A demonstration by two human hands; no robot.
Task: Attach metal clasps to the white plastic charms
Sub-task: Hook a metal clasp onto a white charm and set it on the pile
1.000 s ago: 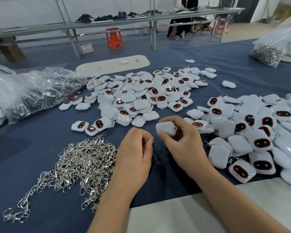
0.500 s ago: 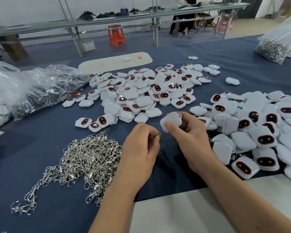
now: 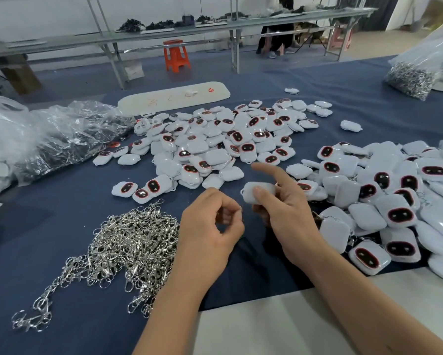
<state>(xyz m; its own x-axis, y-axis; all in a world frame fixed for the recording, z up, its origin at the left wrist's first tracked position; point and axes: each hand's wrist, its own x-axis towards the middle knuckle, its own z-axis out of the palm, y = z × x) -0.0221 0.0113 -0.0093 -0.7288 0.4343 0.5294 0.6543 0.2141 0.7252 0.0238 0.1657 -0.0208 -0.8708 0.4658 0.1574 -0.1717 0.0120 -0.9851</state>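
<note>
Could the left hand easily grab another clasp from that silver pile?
Probably yes. The pile of clasps lies right beside the left hand with nothing between them, though its fingers already pinch a small clasp, so that must go first.

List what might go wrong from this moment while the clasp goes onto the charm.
The left hand pinches only a small metal clasp; it may slip into the clasp pile. The right hand grips the white charm with its index finger lifted, so the charm might twist. Finished charms crowd the right wrist and may get knocked.
</note>
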